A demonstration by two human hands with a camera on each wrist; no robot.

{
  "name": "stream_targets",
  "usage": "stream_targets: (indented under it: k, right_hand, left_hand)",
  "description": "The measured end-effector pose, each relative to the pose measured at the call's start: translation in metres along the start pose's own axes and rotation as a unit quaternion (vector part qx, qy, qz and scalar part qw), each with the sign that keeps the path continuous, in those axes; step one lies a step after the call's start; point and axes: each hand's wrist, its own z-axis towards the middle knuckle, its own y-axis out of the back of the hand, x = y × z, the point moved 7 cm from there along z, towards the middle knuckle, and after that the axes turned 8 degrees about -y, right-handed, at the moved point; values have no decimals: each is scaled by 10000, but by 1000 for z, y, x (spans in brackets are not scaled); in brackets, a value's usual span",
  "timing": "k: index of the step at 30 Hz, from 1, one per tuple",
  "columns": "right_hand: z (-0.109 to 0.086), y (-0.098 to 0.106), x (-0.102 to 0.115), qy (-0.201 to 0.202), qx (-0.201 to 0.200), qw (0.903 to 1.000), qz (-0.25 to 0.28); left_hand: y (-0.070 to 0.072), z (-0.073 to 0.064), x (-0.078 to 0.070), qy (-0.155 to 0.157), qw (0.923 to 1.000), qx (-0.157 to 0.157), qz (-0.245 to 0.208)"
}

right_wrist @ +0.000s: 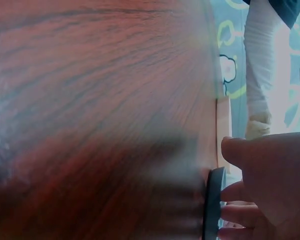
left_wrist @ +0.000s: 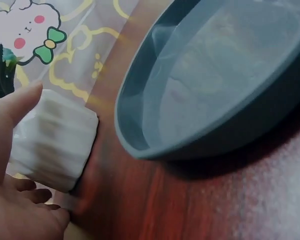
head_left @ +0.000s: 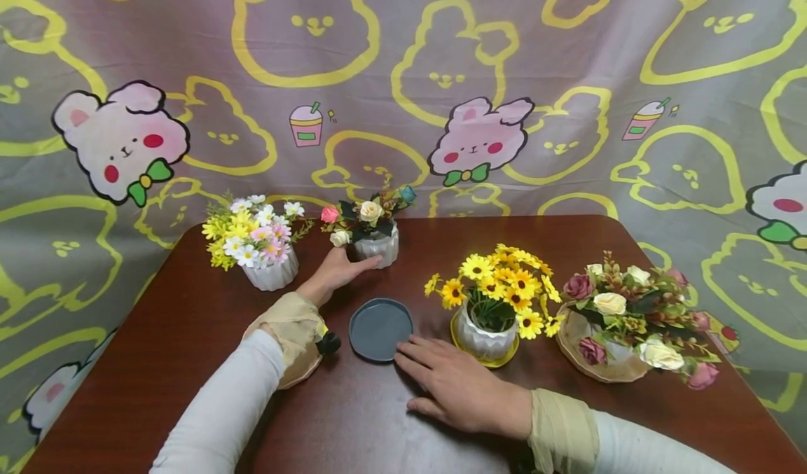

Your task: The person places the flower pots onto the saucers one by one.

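Observation:
My left hand (head_left: 334, 272) is spread beside a white ribbed pot (head_left: 382, 245) of mixed artificial roses (head_left: 370, 211) at the back of the table. Its thumb stretches across the pot's lower front, and the other fingers are at the pot's left side. The left wrist view shows a gap between thumb and fingers, with the white pot (left_wrist: 65, 135) beyond them. A dark grey saucer (head_left: 381, 329) lies mid-table, holding no pot. My right hand (head_left: 463, 386) reaches to it palm down, extended fingertips right at its right rim.
Daisies in a white pot (head_left: 271, 271) stand back left. Yellow flowers in a pot (head_left: 485, 334) sit on a yellow saucer (head_left: 504, 362). At right, a rose pot rests on a beige saucer (head_left: 570, 334). Another beige saucer (head_left: 302, 369) lies partly under my left forearm. A patterned cloth (head_left: 378, 61) hangs behind.

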Motion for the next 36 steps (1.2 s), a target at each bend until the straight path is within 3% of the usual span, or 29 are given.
stream_targets:
  k: [7,17,24,30,36]
  right_hand:
    - [-4,2,0,-66,-33,10000,9]
    - [-7,3,-2,-119,-49,9999,75]
    - [-7,2,-5,-159,2,9998,108]
    - [-8,2,-6,-180,9,9998,119]
    - [-9,2,-8,-183,50,9996,200]
  left_hand:
    - [-6,9,4,-48,9976,-454,-529]
    - [-21,22,4,-89,9865,-1087,-1221]
    - [-25,27,6,-92,9797,-1528,-1295]
    - [-23,31,4,-532,9712,-1794,-1476]
    - [-23,32,5,-442,9747,-1832,-1200]
